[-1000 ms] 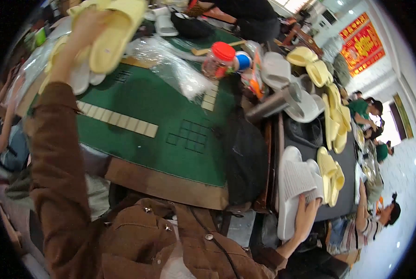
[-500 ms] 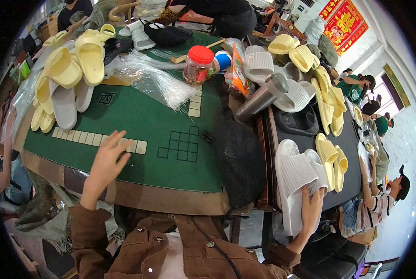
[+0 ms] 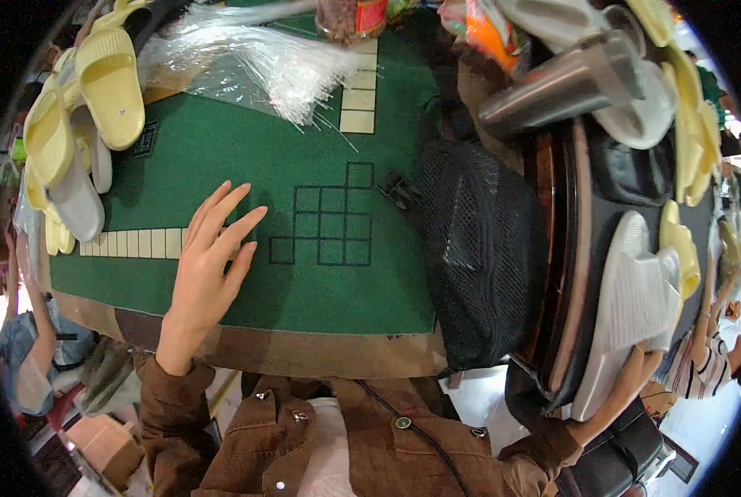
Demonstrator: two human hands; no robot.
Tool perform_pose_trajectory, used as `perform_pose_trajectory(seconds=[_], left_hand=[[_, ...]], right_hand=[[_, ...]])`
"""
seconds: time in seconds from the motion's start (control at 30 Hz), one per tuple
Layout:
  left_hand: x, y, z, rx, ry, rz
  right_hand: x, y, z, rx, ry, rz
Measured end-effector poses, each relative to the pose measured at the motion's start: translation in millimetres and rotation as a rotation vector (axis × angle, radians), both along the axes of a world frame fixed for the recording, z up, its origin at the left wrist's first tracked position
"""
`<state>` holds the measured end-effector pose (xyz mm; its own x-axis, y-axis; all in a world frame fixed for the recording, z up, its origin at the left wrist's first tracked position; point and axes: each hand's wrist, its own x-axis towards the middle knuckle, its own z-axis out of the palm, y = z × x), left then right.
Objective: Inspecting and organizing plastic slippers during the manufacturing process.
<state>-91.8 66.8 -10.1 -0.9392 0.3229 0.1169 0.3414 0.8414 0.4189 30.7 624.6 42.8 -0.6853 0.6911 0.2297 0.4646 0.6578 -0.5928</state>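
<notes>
The person's left hand (image 3: 209, 261) is over the green mat (image 3: 246, 306), empty, its fingers apart and slightly bent, covering part of a row of pale tiles (image 3: 130, 244); whether the fingertips touch the cloth cannot be told. The right hand (image 3: 641, 364) is at the near end of a pair of gray slippers (image 3: 617, 319) at the right, on a dark surface beyond the mat; its fingers are mostly hidden behind the slippers, so one cannot tell whether they are closed on them. The two slippers lie side by side, the nearer one overlapping the other. Just beyond them is a yellow slipper (image 3: 680, 248), partly covered. Between the mat and the slippers lies a black mesh bag (image 3: 486, 248), with a small black buckle (image 3: 397, 190) on the cloth beside it. Above the bag a steel tumbler (image 3: 565, 83) lies tilted, near an orange packet (image 3: 491, 33). To the right of the left hand a black grid (image 3: 331, 224) marks the mat. Farther up lies a bundle of clear plastic strips (image 3: 296, 79), below a jar (image 3: 350, 21) cut off by the upper edge. At the far left, yellow slippers (image 3: 113, 87) are heaped with gray ones.
</notes>
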Motion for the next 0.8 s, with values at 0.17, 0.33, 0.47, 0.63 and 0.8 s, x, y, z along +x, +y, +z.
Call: perform_pose_trajectory(seconds=[0.17, 0.33, 0.47, 0.63, 0.8], left_hand=[[-7, 7, -18, -0.009, -0.017, 0.066], [-5, 8, -30, -0.021, -0.021, 0.09], [-3, 10, -31, -0.024, -0.023, 0.132], [-11, 56, -27, -0.059, -0.006, 0.077], [-2, -7, -38, -0.037, -0.012, 0.188]], right_hand=[[9, 15, -10, -0.113, -0.161, -0.023], [40, 41, 1, -0.196, -0.261, -0.072], [132, 182, 14, -0.225, -0.304, -0.096], [277, 278, 36, -0.263, -0.312, -0.203], [362, 466, 99, -0.248, -0.336, -0.12]])
